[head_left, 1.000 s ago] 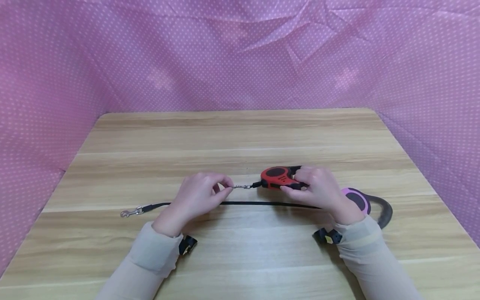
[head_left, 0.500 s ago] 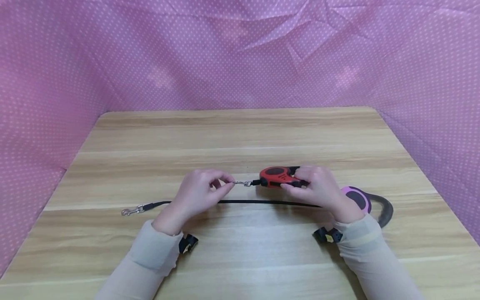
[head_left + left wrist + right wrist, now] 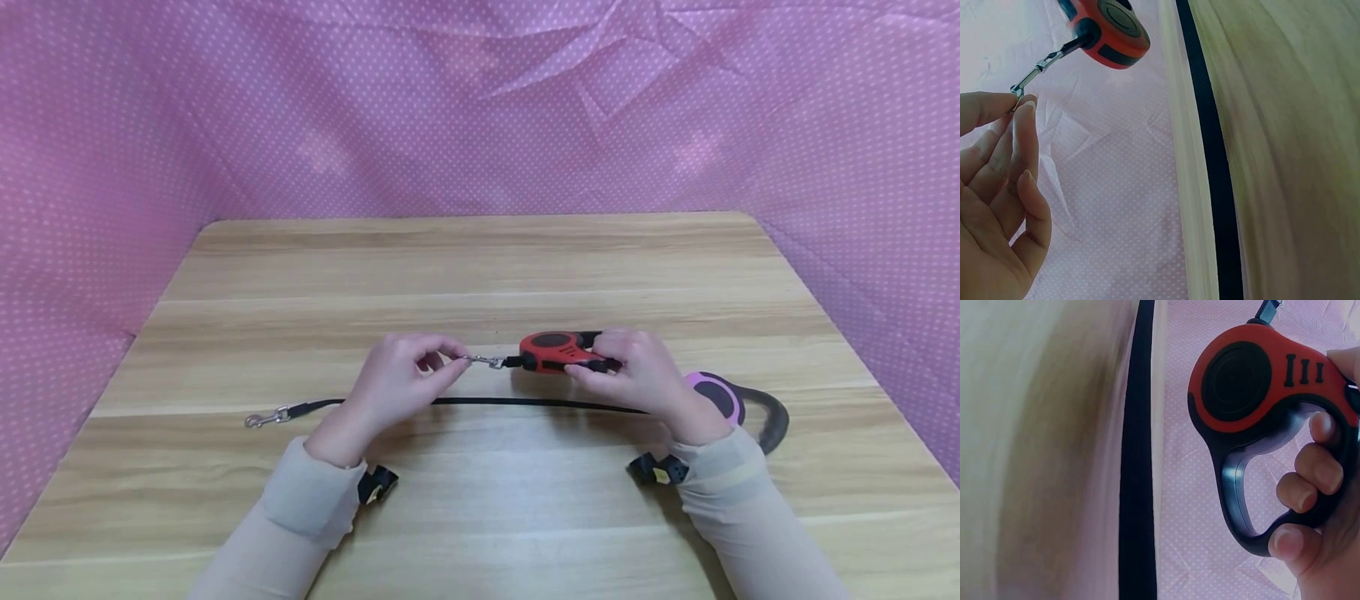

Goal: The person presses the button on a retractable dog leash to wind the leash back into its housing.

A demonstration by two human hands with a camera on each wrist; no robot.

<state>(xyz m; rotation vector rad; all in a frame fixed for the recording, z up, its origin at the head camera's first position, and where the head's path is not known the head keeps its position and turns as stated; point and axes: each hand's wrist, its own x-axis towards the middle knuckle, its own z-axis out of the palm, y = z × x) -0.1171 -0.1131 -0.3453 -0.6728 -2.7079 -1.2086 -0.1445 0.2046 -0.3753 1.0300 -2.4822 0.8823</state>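
Note:
My right hand (image 3: 633,371) grips the loop handle of a red and black retractable dog leash (image 3: 546,354). Its fingers curl through the loop in the right wrist view, and the thumb lies along the body's far side. From the housing's front end a short black strap leads to a metal snap hook (image 3: 1038,67). Thumb and forefinger of my left hand (image 3: 397,379) pinch the tip of that hook, the other fingers loosely bent. The hook and strap run nearly straight between hand and housing, held above the wooden table (image 3: 480,275).
A second retractable leash (image 3: 716,396), purple and black with a grey handle, lies at the right, partly behind my right wrist. Its black strap (image 3: 525,402) stretches left across the table under my left forearm to another snap hook (image 3: 266,417). Pink dotted cloth (image 3: 480,108) encloses the table.
My left hand has risen slightly, away from me, lifting the pinched hook with it. The red leash stays nearly in place in my right hand.

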